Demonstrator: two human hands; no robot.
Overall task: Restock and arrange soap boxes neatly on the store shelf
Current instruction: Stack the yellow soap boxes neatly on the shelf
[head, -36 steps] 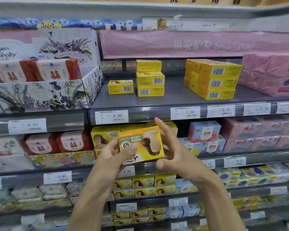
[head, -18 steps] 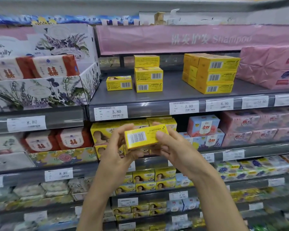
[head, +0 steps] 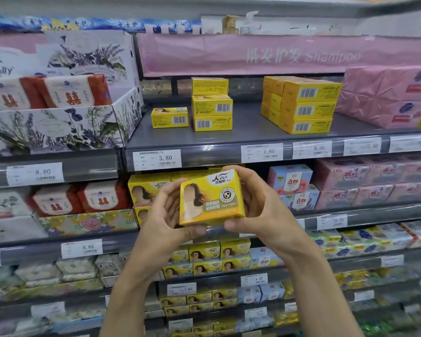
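Both hands hold one yellow soap box [head: 210, 199] in front of the second shelf, its printed front facing me. My left hand [head: 167, 215] grips its left side with the thumb under the bottom edge. My right hand [head: 258, 203] curls round its right side and top. On the grey upper shelf [head: 253, 136] lies a single yellow box [head: 170, 117], beside it a stack of three yellow boxes [head: 212, 104], and further right a larger yellow block of boxes [head: 301, 105].
A floral display carton [head: 58, 127] with red-and-white soap packs stands at upper left. Pink wrapped packs [head: 387, 98] fill the upper shelf's right end. More yellow boxes [head: 151, 188] sit behind my hands. Lower shelves hold several rows of small soaps.
The box has been turned in my hands: a second ago its front faced me upside down, then its barcode side showed, now its front faces me upright. My view has shifted slightly.
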